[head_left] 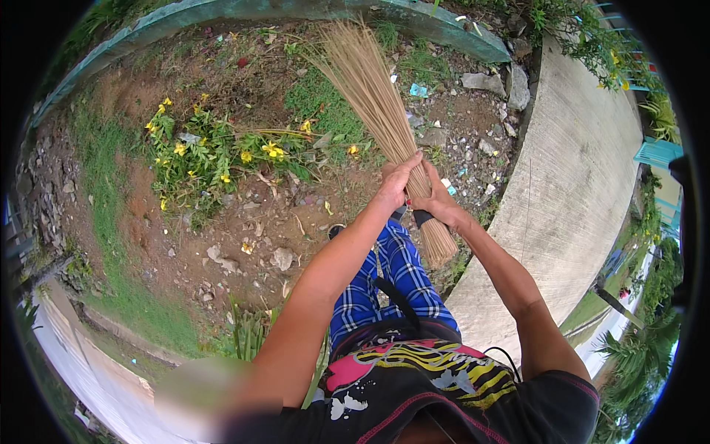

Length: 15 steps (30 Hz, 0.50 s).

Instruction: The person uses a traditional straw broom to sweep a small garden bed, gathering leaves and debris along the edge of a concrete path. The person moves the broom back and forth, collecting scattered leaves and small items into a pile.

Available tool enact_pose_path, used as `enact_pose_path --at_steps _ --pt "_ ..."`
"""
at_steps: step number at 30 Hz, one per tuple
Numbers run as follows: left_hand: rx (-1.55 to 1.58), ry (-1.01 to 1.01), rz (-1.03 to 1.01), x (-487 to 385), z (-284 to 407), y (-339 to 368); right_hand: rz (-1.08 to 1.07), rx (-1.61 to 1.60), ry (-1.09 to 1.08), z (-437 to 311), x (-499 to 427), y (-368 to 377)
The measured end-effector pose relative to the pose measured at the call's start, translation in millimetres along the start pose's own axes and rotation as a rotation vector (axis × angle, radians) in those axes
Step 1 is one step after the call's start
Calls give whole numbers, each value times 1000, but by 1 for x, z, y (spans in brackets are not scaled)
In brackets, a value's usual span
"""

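Both hands hold a stick broom (383, 114) made of thin, stiff tan bristles, its loose ends fanning out at the top of the picture. My left hand (399, 180) grips the bundle from its left side, around its lower middle. Just beside it, my right hand (441, 202) wraps the bundle from the right, right above a black band (423, 217). Below that band, the bound butt end (439, 247) of the broom points back towards my body, over the blue plaid trousers.
Cut leafy stems with yellow flowers (205, 150) lie on the soil to the left. A concrete path (571, 155) runs along the right. A low green-painted kerb (166, 22) curves across the far side. Stones (283, 258), rubble (482, 82) and bits of litter (419, 90) are scattered about.
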<state>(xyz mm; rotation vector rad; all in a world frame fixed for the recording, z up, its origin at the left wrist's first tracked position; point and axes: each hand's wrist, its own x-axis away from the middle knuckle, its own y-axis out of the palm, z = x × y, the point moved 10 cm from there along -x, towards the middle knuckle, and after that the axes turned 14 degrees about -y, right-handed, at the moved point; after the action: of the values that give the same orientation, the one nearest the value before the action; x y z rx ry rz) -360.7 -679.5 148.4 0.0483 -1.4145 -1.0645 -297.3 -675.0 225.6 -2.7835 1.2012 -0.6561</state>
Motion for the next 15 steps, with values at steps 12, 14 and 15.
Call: enact_pose_path --at_steps 12,14,15 --pt "269 0 338 9 -56 -35 -386 -281 359 36 11 21" --pt "244 50 389 20 -37 -36 -482 -188 230 20 -8 18" --pt "222 144 391 27 -23 -33 -527 -124 170 12 -15 17"
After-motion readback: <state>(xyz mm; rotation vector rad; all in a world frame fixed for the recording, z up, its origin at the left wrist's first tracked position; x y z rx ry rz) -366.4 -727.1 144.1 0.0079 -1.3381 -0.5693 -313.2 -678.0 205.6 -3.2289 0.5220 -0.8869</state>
